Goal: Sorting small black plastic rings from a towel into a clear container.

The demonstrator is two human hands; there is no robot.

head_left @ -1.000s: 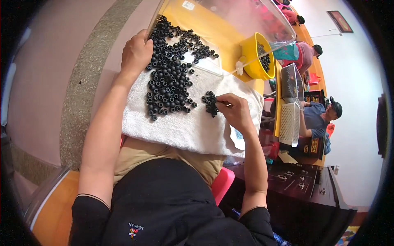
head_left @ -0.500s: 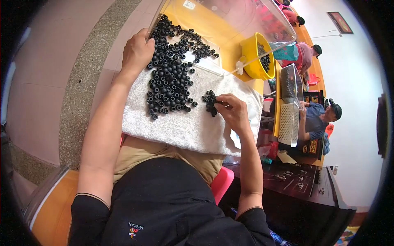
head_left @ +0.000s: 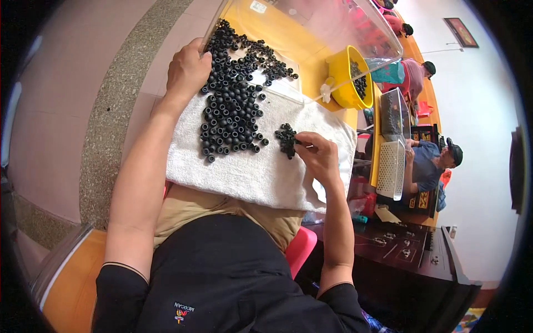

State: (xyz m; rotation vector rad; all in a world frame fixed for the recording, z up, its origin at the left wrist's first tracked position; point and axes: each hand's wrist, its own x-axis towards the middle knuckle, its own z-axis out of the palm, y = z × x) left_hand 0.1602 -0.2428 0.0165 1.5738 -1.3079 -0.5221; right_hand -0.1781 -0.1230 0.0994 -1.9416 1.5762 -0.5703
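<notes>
Here a white towel (head_left: 252, 172) is spread across the lap, and a large heap of small black rubber rings (head_left: 230, 108) is piled on it, running from the towel's middle up toward twelve o'clock into a clear plastic bin (head_left: 311, 28). The left hand (head_left: 187, 71) is laid at the heap's ten o'clock edge, fingers curled loosely against the outer rings; nothing is seen to be held in its grip. At four o'clock from the heap, a little apart from it, a small cluster of black rings (head_left: 286, 139) is gathered on the towel. The right hand (head_left: 317, 156) is set just beside this cluster at its four o'clock, and the grip is narrowed, thumb and fingertips pinched on the rings at the cluster's near edge. A yellow bucket (head_left: 347, 75) holding more black rings is stood on the yellow table (head_left: 302, 53) at two o'clock from the heap. Farther off at three o'clock, a seated person in a cap (head_left: 438, 161) is seen beside white perforated trays (head_left: 391, 166).
</notes>
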